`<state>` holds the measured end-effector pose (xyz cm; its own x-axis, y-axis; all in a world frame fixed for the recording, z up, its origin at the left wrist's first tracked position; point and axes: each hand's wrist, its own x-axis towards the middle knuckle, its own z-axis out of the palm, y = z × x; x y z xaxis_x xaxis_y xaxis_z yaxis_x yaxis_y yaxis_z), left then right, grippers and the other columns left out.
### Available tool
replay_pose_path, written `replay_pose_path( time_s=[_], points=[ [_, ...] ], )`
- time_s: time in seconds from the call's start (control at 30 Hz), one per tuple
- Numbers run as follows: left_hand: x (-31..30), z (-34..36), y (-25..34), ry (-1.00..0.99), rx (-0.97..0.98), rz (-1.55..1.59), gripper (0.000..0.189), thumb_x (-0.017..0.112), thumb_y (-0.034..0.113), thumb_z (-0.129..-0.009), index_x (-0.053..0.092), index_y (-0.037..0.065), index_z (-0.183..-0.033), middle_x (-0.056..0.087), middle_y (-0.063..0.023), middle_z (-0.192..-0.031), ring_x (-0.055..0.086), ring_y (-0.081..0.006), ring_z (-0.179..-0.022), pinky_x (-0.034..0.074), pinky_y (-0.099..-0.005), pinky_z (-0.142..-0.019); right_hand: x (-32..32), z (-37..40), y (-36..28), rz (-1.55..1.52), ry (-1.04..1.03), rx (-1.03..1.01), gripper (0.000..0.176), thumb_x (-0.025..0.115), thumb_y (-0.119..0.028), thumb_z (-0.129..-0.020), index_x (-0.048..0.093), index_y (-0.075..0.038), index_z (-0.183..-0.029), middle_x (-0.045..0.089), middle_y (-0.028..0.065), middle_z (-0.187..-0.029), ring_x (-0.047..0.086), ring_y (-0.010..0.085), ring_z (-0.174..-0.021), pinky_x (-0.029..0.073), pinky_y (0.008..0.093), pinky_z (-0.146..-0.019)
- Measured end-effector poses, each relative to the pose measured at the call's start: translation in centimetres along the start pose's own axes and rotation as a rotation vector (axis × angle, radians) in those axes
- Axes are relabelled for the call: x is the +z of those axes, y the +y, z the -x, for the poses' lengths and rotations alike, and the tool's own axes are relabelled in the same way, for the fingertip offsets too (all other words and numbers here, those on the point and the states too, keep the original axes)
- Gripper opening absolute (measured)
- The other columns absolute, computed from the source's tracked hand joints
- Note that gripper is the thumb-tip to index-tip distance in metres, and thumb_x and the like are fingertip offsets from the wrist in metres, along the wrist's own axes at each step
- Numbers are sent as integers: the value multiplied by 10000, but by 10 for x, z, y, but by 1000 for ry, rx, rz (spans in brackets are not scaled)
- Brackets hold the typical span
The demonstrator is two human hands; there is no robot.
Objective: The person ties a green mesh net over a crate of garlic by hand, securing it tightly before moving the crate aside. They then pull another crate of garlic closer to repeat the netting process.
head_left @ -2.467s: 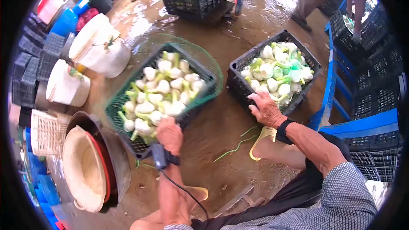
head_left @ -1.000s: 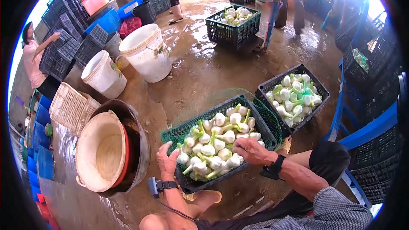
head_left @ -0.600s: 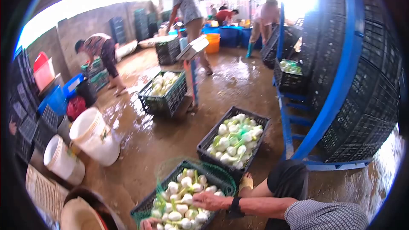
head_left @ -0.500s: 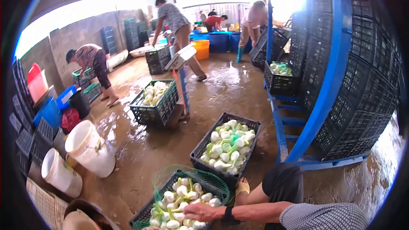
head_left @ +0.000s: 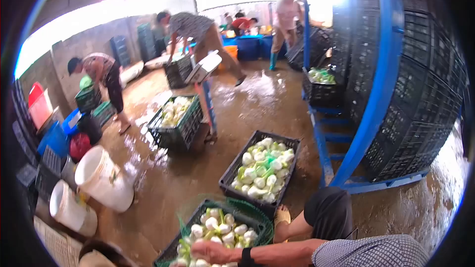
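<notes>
My right hand (head_left: 212, 252), with a black band at the wrist, is over the nearest crate and touches the white bulbs there. Its fingers look curled, slightly smeared, and whatever they hold is hidden. The bulbs (head_left: 227, 230) resemble fresh garlic with short green stems. They fill a dark plastic crate (head_left: 168, 249) with green netting (head_left: 252, 211) draped over its far side. Just beyond stands a second black crate (head_left: 227, 180), full of similar bulbs with a bit of green net on top. My left hand does not show.
A green crate of bulbs (head_left: 195, 126) stands by a scale (head_left: 204, 66). White buckets (head_left: 116, 188) are at left; a blue rack (head_left: 368, 141) and stacked black crates (head_left: 405, 113) at right. Several people work behind on wet floor (head_left: 237, 113). My knee (head_left: 329, 215) is near the crates.
My right hand has moved left and down across the bulbs, its fingers more curled. Behind, the person beside the scale bends lower, and the person at right has straightened up.
</notes>
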<state>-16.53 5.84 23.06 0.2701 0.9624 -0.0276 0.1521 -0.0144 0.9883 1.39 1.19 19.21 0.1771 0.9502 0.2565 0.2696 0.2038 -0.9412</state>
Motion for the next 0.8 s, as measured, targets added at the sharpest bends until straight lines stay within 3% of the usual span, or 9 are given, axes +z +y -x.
replay_pose_path(
  time_s=[0.07,0.1,0.17,0.23,0.3,0.43,0.5,0.63,0.8],
  points=[
    [5,2,7,72,-48,20,362,473,353,-997,627,25,-1016,620,-64,-892,567,-200,-763,472,-326,-696,-6,-8,8,14,88,-94,254,552,-240,-980,548,6,-919,471,83,-742,458,148,-715,440,344,-674],
    [6,-17,-28,87,70,138,257,494,223,-963,622,7,-906,602,-64,-842,565,-188,-785,481,-327,-788,-5,-10,17,50,17,-28,281,559,-278,-972,587,2,-960,533,114,-775,531,187,-733,463,355,-696],
    [-1,-13,-24,67,106,52,306,498,242,-956,646,-25,-943,630,-69,-835,564,-191,-806,461,-343,-768,-10,2,-7,97,-151,-9,366,583,-350,-935,606,5,-1023,621,173,-843,600,333,-810,485,409,-737],
    [4,-7,-16,109,332,-95,264,482,215,-988,639,3,-1000,622,-50,-850,564,-157,-794,458,-286,-734,-6,17,-11,245,-319,22,435,598,-418,-914,609,-5,-1051,631,194,-867,623,345,-862,486,430,-737],
    [0,-10,-21,31,95,253,259,473,204,-1002,629,-1,-1022,617,-53,-800,571,-151,-767,461,-282,-731,-5,28,-29,182,-475,88,468,627,-417,-900,592,-26,-1155,636,200,-927,647,301,-836,514,406,-734],
    [-5,-17,-30,58,130,390,276,484,239,-1002,632,6,-1007,611,-60,-759,559,-149,-706,455,-286,-705,1,41,-32,380,-529,-1,279,641,-241,-868,589,-57,-1071,618,176,-841,617,342,-748,481,426,-621],
    [-5,-14,-23,63,104,372,292,505,267,-994,631,4,-1004,614,-63,-760,554,-144,-697,454,-282,-690,2,38,-21,504,-520,-95,206,639,-134,-840,588,-72,-1030,599,158,-790,600,358,-731,465,423,-591],
    [-4,-15,-29,64,82,450,281,519,260,-987,627,1,-1007,617,-60,-778,562,-150,-695,474,-288,-702,-5,3,-12,395,46,-189,219,629,-26,-814,583,-47,-1028,586,148,-791,609,333,-723,483,391,-615],
    [-12,-20,-36,113,153,517,251,517,231,-985,624,6,-1005,613,-62,-783,571,-162,-692,485,-307,-690,-9,-32,-21,767,-4,-311,416,629,-50,-733,595,-113,-1143,485,180,-1284,440,392,-1207,384,502,-977]
  ],
)
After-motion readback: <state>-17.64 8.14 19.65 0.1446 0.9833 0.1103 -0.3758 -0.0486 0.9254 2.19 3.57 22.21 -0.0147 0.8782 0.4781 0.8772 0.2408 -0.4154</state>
